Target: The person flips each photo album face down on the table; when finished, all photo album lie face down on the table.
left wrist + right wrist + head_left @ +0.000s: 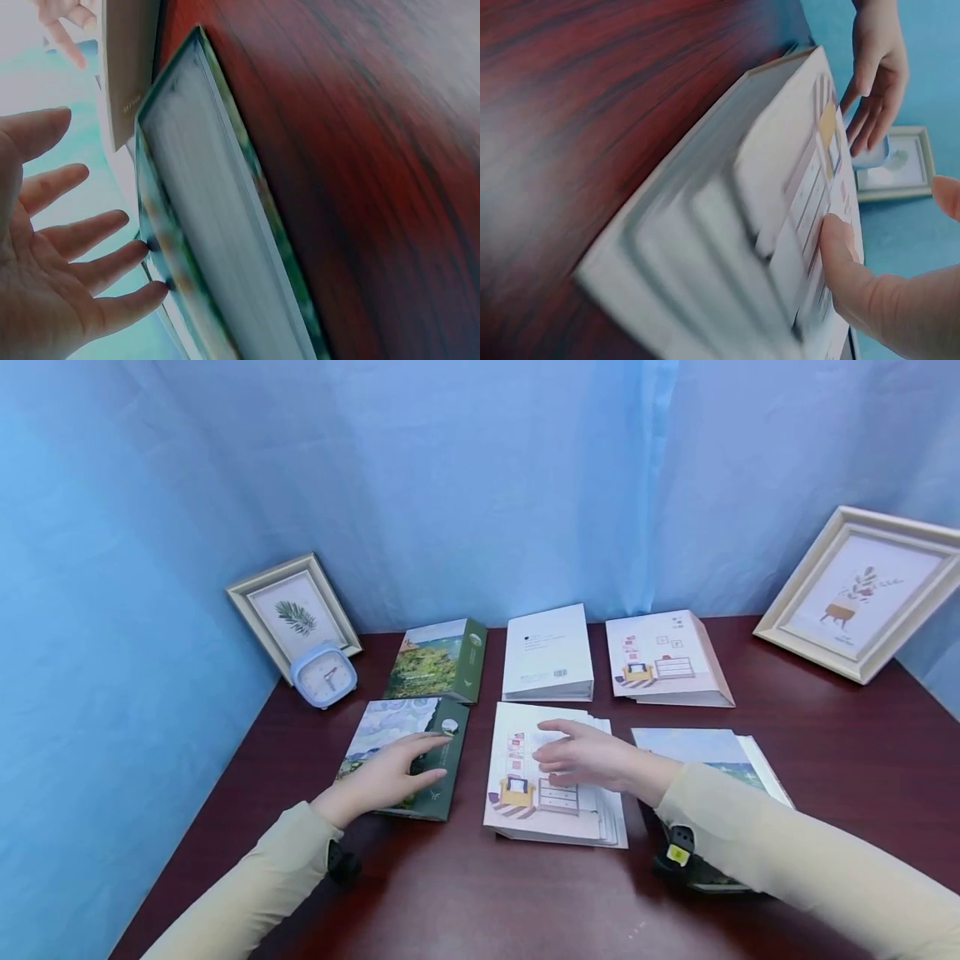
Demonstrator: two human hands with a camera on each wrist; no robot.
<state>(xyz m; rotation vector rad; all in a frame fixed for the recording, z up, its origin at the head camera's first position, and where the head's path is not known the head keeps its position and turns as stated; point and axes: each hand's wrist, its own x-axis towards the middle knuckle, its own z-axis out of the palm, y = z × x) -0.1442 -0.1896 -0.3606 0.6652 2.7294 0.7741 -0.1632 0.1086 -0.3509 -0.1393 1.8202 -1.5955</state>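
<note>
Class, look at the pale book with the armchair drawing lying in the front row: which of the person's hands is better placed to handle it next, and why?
Probably the right hand: it lies over the armchair book, thumb touching the cover. The left hand rests on the green book beside it.

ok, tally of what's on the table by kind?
Books: 6 — green-spined back left, white back middle, furniture-cover back right, green-spined front left under the left hand, furniture-cover front middle under the right hand, landscape-cover front right.
Picture frames: 2 — leaf print, plant print.
Clock: 1.
Total: 9.
</note>
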